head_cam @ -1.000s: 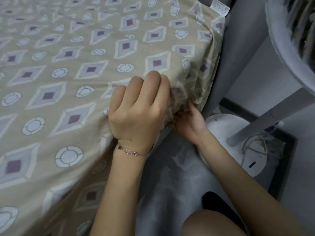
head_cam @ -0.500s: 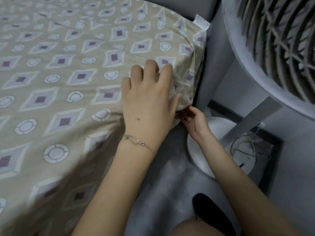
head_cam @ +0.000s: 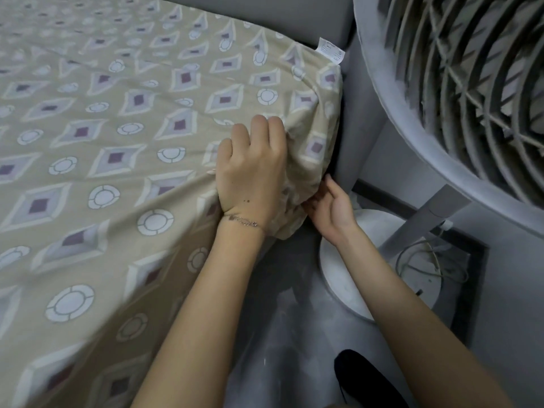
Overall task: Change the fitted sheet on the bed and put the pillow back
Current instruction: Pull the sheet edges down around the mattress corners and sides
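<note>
My left hand (head_cam: 253, 172) sits on top of the corner, fingers curled tight into a bunch of the fitted sheet (head_cam: 117, 119), knuckles up, a thin chain bracelet (head_cam: 241, 220) across my wrist. My right hand (head_cam: 332, 207) comes in from below, palm turned up and thumb out by the fabric. Its fingers go under the gathered hem, so I cannot tell whether they pinch the cloth or only push on it. The sheet, beige with diamond and ring prints, lies spread over the bed and is pulled around this corner, puckered where I grip it. A white care label (head_cam: 331, 51) sticks up at the corner's far edge, just beside the grey bed frame (head_cam: 347, 142). Close on my right stands a pedestal fan (head_cam: 471, 98), its round base (head_cam: 347, 275) on the floor under my right forearm, with a loose cord (head_cam: 426, 260) coiled on it.
</note>
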### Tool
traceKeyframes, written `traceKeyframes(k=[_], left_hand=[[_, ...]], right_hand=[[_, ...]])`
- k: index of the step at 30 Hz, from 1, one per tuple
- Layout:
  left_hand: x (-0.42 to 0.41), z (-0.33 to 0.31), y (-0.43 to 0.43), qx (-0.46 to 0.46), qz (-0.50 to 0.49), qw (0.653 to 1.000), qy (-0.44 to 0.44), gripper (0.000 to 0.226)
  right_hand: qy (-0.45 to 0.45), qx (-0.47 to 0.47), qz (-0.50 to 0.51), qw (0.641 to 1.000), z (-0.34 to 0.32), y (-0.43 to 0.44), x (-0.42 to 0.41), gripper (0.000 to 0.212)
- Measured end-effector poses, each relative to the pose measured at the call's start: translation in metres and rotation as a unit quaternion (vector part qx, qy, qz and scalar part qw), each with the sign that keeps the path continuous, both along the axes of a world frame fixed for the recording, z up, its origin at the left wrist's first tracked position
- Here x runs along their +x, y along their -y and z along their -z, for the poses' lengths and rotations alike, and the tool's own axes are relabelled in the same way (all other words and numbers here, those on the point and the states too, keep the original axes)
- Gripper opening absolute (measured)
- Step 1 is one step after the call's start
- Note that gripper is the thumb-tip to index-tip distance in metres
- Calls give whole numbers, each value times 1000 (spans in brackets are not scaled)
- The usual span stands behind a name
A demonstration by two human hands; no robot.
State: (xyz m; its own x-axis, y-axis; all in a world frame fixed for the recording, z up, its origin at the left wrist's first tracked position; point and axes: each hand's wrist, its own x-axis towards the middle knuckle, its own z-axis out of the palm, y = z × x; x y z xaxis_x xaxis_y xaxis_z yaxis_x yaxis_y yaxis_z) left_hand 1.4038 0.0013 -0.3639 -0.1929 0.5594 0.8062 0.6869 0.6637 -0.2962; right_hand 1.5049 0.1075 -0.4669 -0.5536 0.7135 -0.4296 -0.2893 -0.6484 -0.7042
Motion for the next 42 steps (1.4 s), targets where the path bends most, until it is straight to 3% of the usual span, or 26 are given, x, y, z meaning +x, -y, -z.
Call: traceKeyframes(k=[7,16,27,33,37,39,40,42], left_hand=[[0,-2,-2,86,94,991,-28,28],[-2,-12,-3,119,135,984,-8,29],[-4,-20,-4,153,160,975,1,34],[-3,-21,-4,141,160,977,2,39],[-4,-22,-3,138,151,979,16,44],[-3,-23,-3,134,147,980,24,47],[-3,-23,-2,130,151,980,27,48],[-2,-21,-2,125,159,979,34,49]], right_hand=[[18,37,-25,999,-12,-8,-11,46],[-52,-46,-4,998,-4,2,-12,58],[-66,-104,20,992,-5,-16,-15,67],[-127,-164,52,977,-3,-18,-32,77],[-32,-84,36,995,-11,-26,-37,39],[67,9,-14,998,-7,-28,-33,36],[128,79,-32,988,-1,-29,-28,36],[263,259,-38,929,13,-30,-16,31]])
